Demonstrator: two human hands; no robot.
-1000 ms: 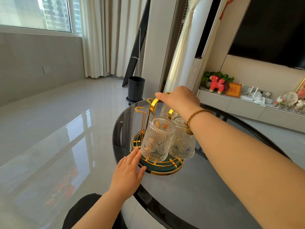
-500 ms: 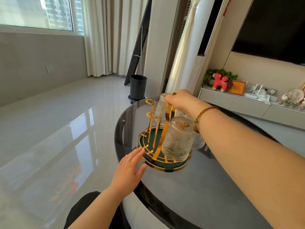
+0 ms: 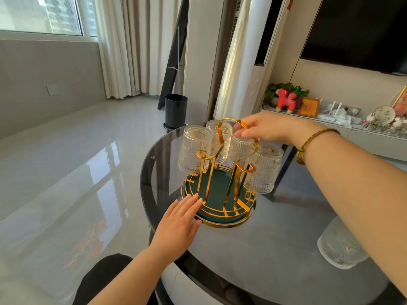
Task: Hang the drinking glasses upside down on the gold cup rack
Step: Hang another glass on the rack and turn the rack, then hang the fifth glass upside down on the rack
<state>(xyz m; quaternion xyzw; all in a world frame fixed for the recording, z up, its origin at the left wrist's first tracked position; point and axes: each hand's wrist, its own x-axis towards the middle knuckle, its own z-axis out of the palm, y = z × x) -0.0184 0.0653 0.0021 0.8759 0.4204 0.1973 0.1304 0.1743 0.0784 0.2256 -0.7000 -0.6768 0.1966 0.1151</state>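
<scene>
The gold cup rack (image 3: 222,150) stands on its round green base (image 3: 220,214) on a dark glass table (image 3: 253,256). Several ribbed clear glasses hang upside down on it: one at the left (image 3: 192,150), one at the back (image 3: 217,134), one at the right (image 3: 265,170). Two bare gold hooks (image 3: 203,155) face me. My right hand (image 3: 264,128) pinches the rack's top handle loop. My left hand (image 3: 178,221) lies flat with fingers apart, its fingertips on the base's near-left rim. Another ribbed glass (image 3: 341,247) sits on the table under my right forearm.
The table's rounded edge (image 3: 145,179) runs just left of the rack, with glossy floor beyond. A black bin (image 3: 176,111) stands on the floor behind the table. A low shelf with a red toy horse (image 3: 286,102) runs along the right wall.
The rack has turned on the table under my right hand: the hung glasses swung from the near side to the far and right side, and bare hooks now face me. My left hand stayed at the base.
</scene>
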